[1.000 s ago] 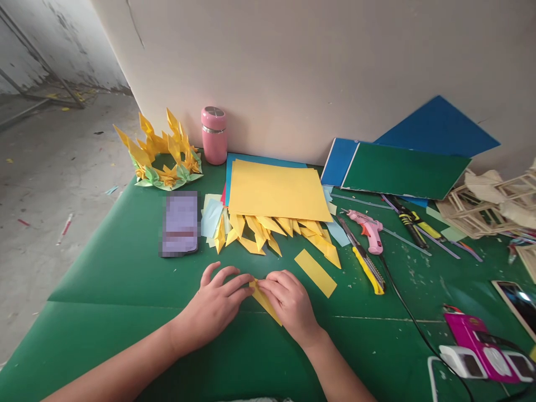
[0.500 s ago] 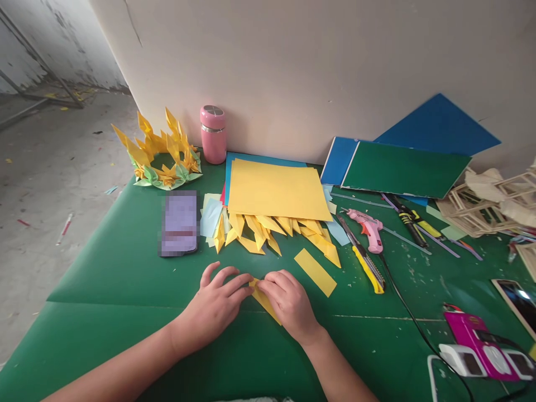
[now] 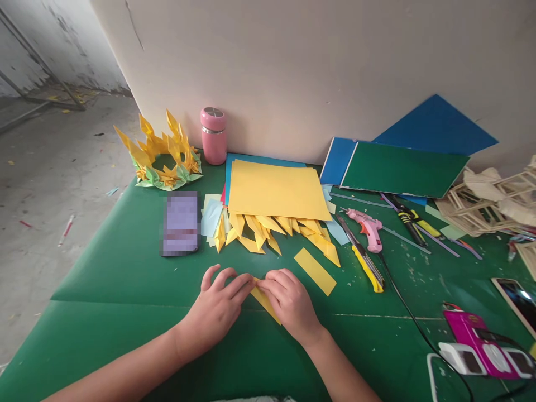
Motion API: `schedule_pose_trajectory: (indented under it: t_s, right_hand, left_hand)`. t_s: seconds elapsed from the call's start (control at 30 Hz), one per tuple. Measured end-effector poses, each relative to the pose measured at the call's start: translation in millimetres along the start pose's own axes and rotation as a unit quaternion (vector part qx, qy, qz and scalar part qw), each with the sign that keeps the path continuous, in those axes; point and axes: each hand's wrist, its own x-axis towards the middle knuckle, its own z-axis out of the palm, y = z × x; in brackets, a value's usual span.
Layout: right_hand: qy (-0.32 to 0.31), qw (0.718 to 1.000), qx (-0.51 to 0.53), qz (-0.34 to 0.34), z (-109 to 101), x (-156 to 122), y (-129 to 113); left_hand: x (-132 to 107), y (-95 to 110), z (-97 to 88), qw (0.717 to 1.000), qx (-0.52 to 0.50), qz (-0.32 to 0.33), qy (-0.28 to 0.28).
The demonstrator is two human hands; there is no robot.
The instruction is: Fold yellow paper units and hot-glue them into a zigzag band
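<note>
A narrow yellow paper strip (image 3: 267, 305) lies slantwise on the green table, its far end between my two hands. My left hand (image 3: 221, 298) presses its fingertips on that end from the left. From the right, my right hand (image 3: 291, 301) pinches the same end, fingers bent and close together. The fingers hide the fold at the tip. Beyond my right hand rests a flat yellow paper strip (image 3: 315, 271). Folded yellow paper points (image 3: 255, 231) are heaped ahead of my hands, partly under yellow sheets (image 3: 278, 190).
A yellow paper crown (image 3: 167, 162) and pink flask (image 3: 214, 137) stand at the back left, behind a blurred purple object (image 3: 180, 223). To the right lie a yellow utility knife (image 3: 368, 268), a pink glue gun (image 3: 368, 226) with its cord, and a magenta power strip (image 3: 481, 340).
Both hands stay at the strip's far end with barely any movement. The view has shifted very slightly.
</note>
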Motion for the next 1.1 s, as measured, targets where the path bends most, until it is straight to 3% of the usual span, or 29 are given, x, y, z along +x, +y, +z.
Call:
schedule_pose_trajectory:
  t_s: [0.17,0.33,0.53,0.67,0.83,1.1]
  right_hand:
    - [-0.028,0.999,-0.015,0.031,-13,-7,-2]
    - [-0.036,0.996,-0.063,0.047,-24,-15,-2]
    - [-0.077,0.987,-0.131,0.057,-23,-11,-9]
    - [-0.083,0.986,-0.135,0.057,-22,-5,-5]
    - [-0.061,0.994,-0.081,0.039,-14,3,-6]
    - [-0.021,0.997,0.058,0.056,2,7,-12]
  left_hand:
    - [-1,5,0.1,1.0,0.019,-0.012,-0.018]
    - [0,6,2.9,0.999,0.031,0.003,0.01]
    - [3,3,0.2,0.999,-0.008,0.001,0.04]
    - [6,-3,-5.6,0.999,-0.039,0.006,0.029]
    - [8,-10,-8.3,0.997,-0.072,0.017,0.023]
    - [9,-13,-5.2,0.988,-0.149,-0.036,0.035]
